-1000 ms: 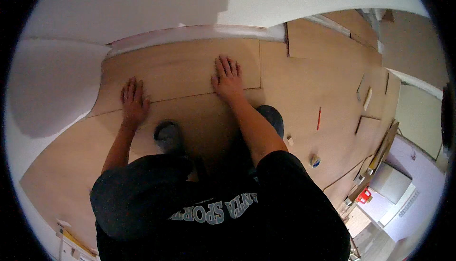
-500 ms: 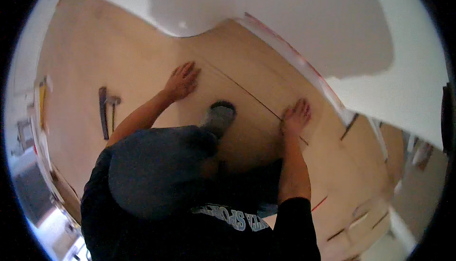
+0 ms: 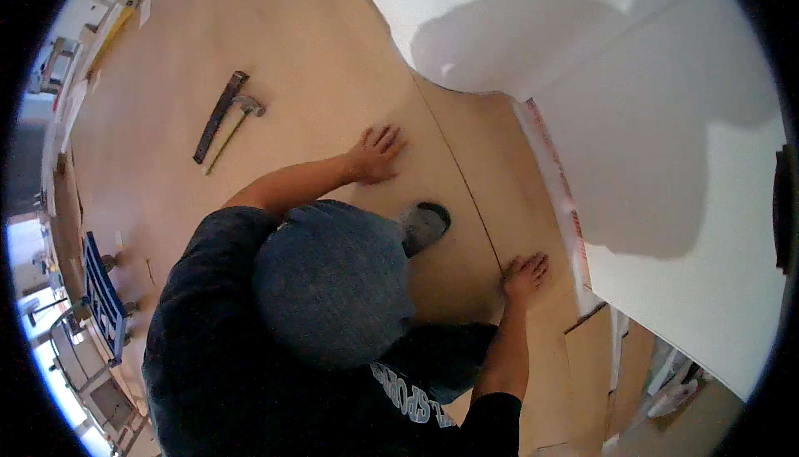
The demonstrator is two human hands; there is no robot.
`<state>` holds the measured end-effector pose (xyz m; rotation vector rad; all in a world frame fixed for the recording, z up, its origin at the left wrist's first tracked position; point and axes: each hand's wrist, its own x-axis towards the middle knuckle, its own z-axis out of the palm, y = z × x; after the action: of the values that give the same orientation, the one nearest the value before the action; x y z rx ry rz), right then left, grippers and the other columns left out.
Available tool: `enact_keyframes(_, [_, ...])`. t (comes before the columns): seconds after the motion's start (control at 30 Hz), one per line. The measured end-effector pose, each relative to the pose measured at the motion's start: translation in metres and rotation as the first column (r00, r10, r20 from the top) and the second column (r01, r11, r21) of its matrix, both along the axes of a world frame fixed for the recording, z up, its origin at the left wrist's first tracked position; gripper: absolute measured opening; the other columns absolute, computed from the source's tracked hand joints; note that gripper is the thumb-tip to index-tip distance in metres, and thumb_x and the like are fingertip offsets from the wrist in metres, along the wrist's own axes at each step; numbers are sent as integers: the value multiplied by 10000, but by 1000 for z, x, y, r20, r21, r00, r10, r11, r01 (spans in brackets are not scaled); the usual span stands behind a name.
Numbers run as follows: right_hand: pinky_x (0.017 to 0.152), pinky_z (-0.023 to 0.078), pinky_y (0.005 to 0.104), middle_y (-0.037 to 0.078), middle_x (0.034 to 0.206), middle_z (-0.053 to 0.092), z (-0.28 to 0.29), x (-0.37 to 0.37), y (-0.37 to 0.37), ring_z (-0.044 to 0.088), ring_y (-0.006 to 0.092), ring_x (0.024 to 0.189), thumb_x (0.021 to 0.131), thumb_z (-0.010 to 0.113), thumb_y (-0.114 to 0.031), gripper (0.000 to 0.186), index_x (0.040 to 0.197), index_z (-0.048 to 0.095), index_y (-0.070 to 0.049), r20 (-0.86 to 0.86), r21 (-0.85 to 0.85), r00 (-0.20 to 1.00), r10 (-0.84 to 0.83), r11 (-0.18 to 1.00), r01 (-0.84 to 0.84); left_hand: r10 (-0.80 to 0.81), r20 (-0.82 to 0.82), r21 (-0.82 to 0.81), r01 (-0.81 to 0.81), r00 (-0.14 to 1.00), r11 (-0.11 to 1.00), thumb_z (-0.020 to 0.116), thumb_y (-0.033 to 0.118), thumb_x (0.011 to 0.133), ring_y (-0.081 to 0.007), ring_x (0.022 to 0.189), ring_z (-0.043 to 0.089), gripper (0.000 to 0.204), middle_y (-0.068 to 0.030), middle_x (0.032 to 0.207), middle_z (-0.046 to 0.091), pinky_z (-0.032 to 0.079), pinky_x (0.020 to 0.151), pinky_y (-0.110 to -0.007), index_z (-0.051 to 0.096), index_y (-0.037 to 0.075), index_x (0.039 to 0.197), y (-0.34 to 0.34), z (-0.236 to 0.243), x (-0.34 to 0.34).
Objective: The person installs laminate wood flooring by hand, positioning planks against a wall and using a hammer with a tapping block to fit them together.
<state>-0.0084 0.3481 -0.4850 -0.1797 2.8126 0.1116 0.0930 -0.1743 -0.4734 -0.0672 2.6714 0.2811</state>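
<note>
My left hand (image 3: pixel 379 155) lies palm down on the tan wooden floor sheet (image 3: pixel 308 57), its fingers spread. Past my knee, the right hand (image 3: pixel 526 274) also rests flat with fingers stretched, its edge beside a thin dark seam (image 3: pixel 459 170) between two sheets. Neither hand holds anything. My shod foot (image 3: pixel 426 226) is planted between them, and a bent knee in grey-blue trousers (image 3: pixel 333 282) covers part of the floor. Out to the left, a hammer (image 3: pixel 233 132) with a light handle lies beside a dark flat bar (image 3: pixel 220 117).
White walls (image 3: pixel 533 32) rise at the far right, with a red-marked pale strip (image 3: pixel 558 161) along the base. Loose narrow boards (image 3: pixel 632 365) lie at the lower right. A blue wheeled frame (image 3: pixel 104 295) and a folding chair (image 3: pixel 96 374) stand at the left.
The view has turned, so the hammer, bar and seam sit at new angles. Both hands stay flat on the floor, and the blue frame has come into sight.
</note>
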Motion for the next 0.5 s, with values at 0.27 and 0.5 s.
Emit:
enact_keyframes(0.27, [1252,152,541,248,1681,193,-60,-54,-5,205,422,1538,1042,471,-478,783,1603,238,17,-66,-402,985,161,899,-174,-61,-104,-7,61,993,998,569,533,977,-394,1562,165,809,-180,1697,179,194,1222,-621,273,156,1628,-42,-6,-8])
enact_keyframes(0.5, [1265,115,511,269,1682,173,-54,-41,30,124,392,1573,1009,503,-525,884,1607,194,49,77,-113,987,139,985,-129,477,-269,-139,-523,837,841,594,198,907,-338,1237,581,389,-126,1312,624,498,1008,-472,641,114,1284,-186,-30,73])
